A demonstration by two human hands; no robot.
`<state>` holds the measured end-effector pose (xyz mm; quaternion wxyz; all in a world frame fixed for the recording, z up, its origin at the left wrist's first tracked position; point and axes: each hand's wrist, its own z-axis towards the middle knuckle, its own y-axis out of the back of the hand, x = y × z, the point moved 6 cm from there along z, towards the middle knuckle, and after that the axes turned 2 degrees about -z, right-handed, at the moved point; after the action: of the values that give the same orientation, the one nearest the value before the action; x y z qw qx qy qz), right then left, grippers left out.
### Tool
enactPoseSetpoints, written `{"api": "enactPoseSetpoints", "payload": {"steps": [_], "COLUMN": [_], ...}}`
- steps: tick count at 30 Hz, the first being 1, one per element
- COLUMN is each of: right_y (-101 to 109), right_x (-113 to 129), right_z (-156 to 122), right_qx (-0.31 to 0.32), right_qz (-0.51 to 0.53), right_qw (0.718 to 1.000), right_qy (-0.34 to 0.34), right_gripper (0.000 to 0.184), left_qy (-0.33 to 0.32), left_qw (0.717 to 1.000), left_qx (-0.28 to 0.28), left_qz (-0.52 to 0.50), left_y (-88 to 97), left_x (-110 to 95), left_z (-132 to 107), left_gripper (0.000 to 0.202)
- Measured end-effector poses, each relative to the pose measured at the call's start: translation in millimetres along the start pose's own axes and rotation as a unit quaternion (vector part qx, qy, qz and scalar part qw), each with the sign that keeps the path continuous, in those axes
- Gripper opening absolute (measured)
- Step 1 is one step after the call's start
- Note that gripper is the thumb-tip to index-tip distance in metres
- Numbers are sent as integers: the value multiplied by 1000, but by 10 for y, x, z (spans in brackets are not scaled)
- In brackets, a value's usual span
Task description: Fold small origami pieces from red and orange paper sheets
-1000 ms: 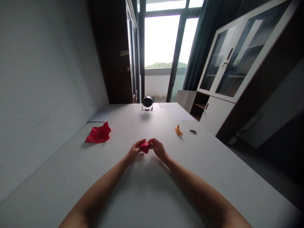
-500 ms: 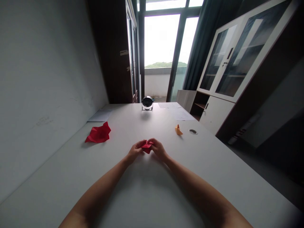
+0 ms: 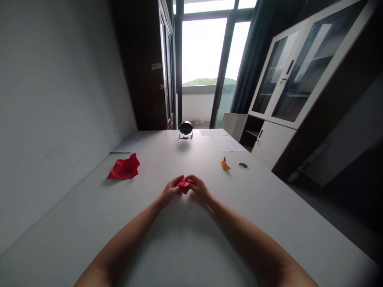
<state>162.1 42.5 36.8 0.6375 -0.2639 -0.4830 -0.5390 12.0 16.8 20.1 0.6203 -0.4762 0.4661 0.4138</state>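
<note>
Head view: left fingers point(image 3: 176, 181) and right fingers point(image 3: 193, 179) pinch folded red paper point(image 3: 184, 185).

I take this for an office, seen from my distant seat — a long white table point(image 3: 191, 247) with a round cable hole point(image 3: 243, 166) in its top, printed or plain sheets of paper point(image 3: 231, 144) near the far end, and a white cabinet point(image 3: 273, 145) with glazed, lockable doors. Beyond the table I see tall windows point(image 3: 203, 52) — dark curtains point(image 3: 254, 59) beside them.
</note>
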Motion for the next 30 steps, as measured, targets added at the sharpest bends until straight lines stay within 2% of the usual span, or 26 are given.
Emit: {"api": "enactPoseSetpoints", "payload": {"steps": [9, 17, 21, 24, 26, 30], "right_y": [-24, -29, -24, -4, 15, 40], "right_x": [-22, 63, 135, 127, 89, -6], "right_z": [-8, -14, -18, -13, -9, 6], "right_qx": [14, 34, 53, 37, 16, -14], "right_qz": [-6, 58, 72, 59, 44, 26], "right_qw": [1000, 997, 996, 997, 999, 999], "right_qy": [0, -23, -26, -26, -26, -18], "right_gripper": [18, 22, 24, 27, 28, 29], "left_qy": [-6, -24, -21, 4, 9, 3], "left_qw": [1000, 999, 998, 998, 998, 999], "left_qx": [-2, 7, 2, -6, -13, -6], "left_qz": [-19, -47, -57, -58, -56, -40], "left_y": [10, 39, 48, 45, 41, 16], "left_x": [6, 33, -1, 2, 4, -1], "left_z": [-2, 35, 25, 10, 2, -4], "left_gripper": [64, 71, 82, 90, 87, 63]}}
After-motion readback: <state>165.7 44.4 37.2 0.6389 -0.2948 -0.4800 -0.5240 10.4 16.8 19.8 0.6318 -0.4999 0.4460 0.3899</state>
